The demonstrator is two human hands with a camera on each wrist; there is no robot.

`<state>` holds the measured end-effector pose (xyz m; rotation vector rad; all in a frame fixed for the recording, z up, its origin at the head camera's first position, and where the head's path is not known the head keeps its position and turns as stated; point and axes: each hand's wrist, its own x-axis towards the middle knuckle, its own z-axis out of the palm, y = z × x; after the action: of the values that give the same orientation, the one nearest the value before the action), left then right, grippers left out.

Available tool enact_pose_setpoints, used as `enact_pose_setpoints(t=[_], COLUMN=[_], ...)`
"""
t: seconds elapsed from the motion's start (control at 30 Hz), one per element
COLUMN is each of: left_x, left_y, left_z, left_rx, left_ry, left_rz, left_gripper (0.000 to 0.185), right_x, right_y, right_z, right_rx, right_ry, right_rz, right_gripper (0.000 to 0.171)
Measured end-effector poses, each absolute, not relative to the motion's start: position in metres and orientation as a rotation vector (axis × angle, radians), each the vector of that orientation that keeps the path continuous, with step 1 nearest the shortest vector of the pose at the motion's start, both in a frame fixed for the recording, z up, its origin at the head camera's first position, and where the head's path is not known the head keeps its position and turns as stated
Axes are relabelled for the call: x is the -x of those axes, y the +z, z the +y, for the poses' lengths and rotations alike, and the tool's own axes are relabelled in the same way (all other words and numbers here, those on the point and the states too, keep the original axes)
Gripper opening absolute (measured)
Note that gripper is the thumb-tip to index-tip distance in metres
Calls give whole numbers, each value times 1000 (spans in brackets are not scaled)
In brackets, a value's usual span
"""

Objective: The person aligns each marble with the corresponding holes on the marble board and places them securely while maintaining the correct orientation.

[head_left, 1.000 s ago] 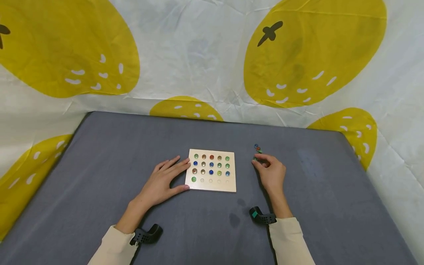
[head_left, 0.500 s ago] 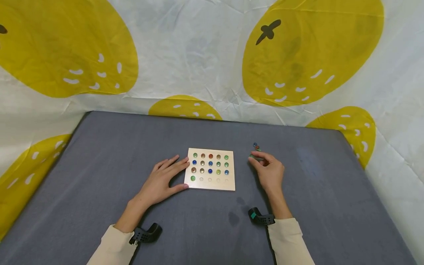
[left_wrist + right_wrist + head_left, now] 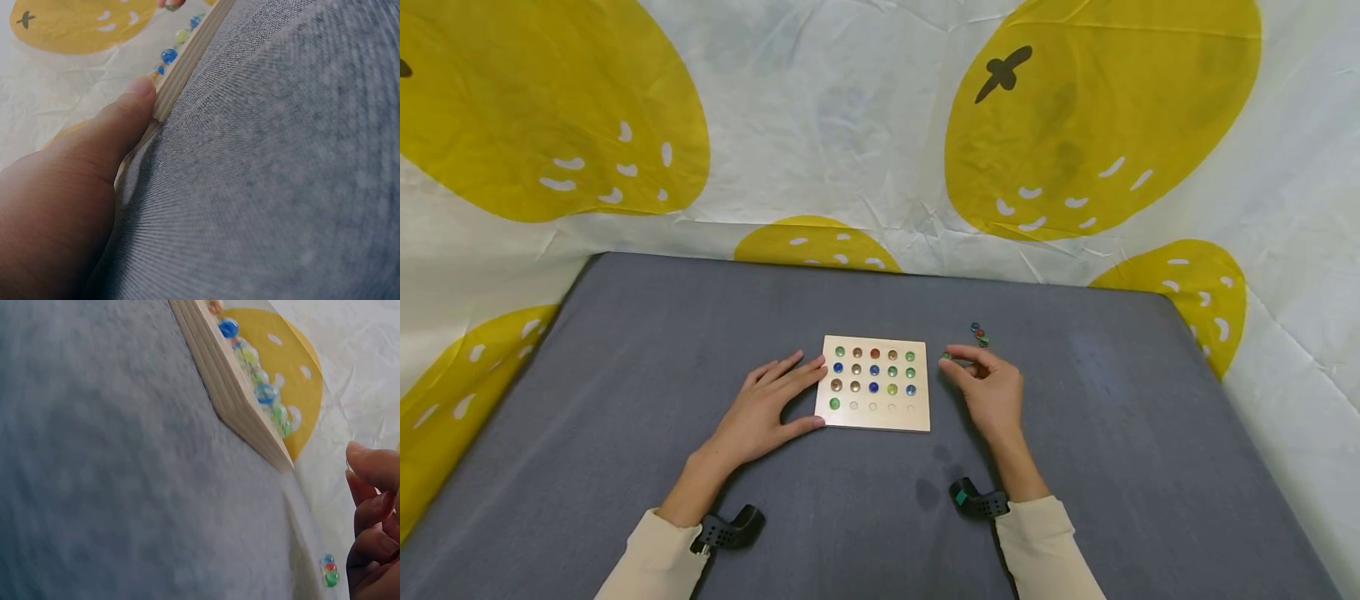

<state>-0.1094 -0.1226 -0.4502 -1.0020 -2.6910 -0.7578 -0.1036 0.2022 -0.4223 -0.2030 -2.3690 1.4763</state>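
A square wooden board (image 3: 917, 417) lies on the grey tabletop, its holes filled with coloured glass marbles (image 3: 874, 371). The front row holds one green marble at the left, and its other holes are empty. My left hand (image 3: 808, 393) rests flat beside the board's left edge, fingers straight, thumb (image 3: 134, 103) touching the near left corner. My right hand (image 3: 951, 360) hovers just right of the board and pinches a small green marble (image 3: 946, 356) at its fingertips (image 3: 369, 465). The board's edge (image 3: 240, 406) also shows in the right wrist view.
Three loose marbles (image 3: 978, 333) lie in a small cluster on the grey cloth (image 3: 625, 375) beyond my right hand, also visible as loose marbles (image 3: 328, 570) in the right wrist view. A white sheet with large yellow fruit prints (image 3: 865, 142) rises behind and beside the table.
My right hand has lifted a green marble from the loose cluster and carried it left toward the board. The left hand has stayed in place.
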Motion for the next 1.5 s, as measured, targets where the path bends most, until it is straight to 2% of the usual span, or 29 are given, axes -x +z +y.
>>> enact_pose_setpoints(t=[0.83,1.5], left_x=[109,109], left_y=[-451,-453], left_z=[-122,-122], left_rx=[1001,997], left_ry=[-761,-762], left_rz=[-2698,-2680], left_gripper=[70,70], right_x=[85,77], right_y=[-410,-433], right_z=[147,117], right_rx=[-73,-432], right_ry=[1614,1437], right_rz=[-2365,-2403], right_gripper=[15,11])
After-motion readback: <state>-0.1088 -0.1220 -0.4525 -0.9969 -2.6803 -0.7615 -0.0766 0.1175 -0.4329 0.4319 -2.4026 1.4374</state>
